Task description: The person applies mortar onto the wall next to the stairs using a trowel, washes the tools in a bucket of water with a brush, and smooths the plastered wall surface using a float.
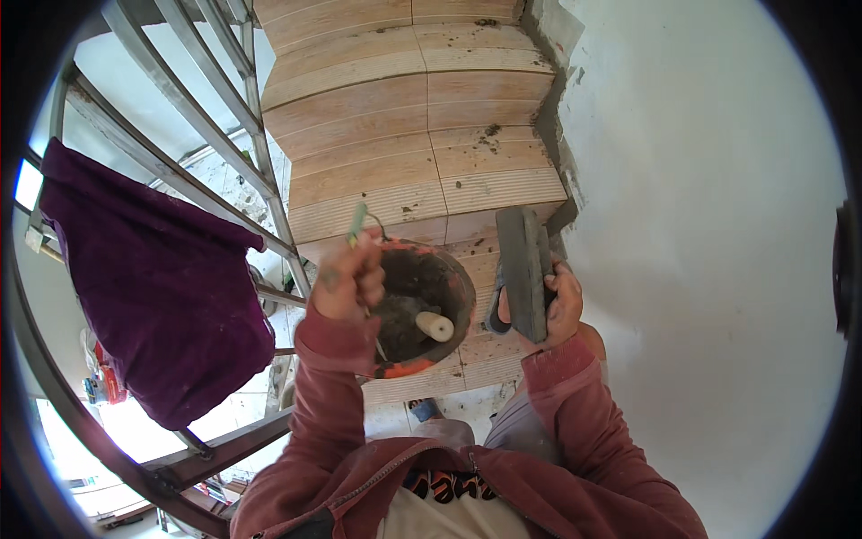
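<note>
My left hand (350, 278) is closed above the left rim of a bucket, blurred by motion. A slim tool with a pale green end (359, 216) sticks up out of that fist; its kind is hard to make out. My right hand (564, 301) grips a grey rectangular plastering float (521, 274) from its right side, tilted up on edge beside the bucket. Between my hands stands the round bucket (462, 287), orange showing through its mortar-smeared rim. Inside it are dark grey residue and a pale cylindrical piece (435, 327).
Wood-look tiled stairs (359, 171) with mortar crumbs rise ahead. A white wall (700, 225) runs along the right, with rough grey mortar (558, 108) at the stair edge. At left is a metal railing (171, 153) with a purple cloth (162, 287) over it.
</note>
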Demonstrator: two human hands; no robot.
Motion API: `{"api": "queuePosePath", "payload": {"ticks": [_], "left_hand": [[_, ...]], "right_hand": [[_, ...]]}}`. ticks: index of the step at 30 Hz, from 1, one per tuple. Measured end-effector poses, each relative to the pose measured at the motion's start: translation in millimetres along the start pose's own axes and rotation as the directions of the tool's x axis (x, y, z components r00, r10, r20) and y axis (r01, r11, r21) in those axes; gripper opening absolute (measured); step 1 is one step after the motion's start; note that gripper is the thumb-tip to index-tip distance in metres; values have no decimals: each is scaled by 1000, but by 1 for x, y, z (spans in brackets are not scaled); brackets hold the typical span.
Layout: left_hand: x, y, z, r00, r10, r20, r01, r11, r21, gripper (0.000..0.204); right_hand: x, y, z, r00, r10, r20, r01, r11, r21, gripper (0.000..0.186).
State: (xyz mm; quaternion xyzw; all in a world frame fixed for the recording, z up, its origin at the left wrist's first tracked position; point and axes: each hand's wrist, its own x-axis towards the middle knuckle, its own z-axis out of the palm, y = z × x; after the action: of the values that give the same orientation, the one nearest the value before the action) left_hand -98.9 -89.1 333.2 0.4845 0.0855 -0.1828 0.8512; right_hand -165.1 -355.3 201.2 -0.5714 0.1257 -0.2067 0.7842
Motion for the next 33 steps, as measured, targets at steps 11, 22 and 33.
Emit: {"api": "queuePosePath", "payload": {"ticks": [11,22,33], "left_hand": [[28,113,36,947,283,149,-303,943,134,29],[119,101,-38,826,560,-70,-536,817,212,18],[102,-5,-119,339,909,-241,-481,388,786,69]], "right_hand": [[30,-2,33,974,-214,-69,189,946,-262,3],[31,-16,43,841,-444,309,537,622,-570,7],[8,-12,72,941,-257,221,336,792,-510,5]]}}
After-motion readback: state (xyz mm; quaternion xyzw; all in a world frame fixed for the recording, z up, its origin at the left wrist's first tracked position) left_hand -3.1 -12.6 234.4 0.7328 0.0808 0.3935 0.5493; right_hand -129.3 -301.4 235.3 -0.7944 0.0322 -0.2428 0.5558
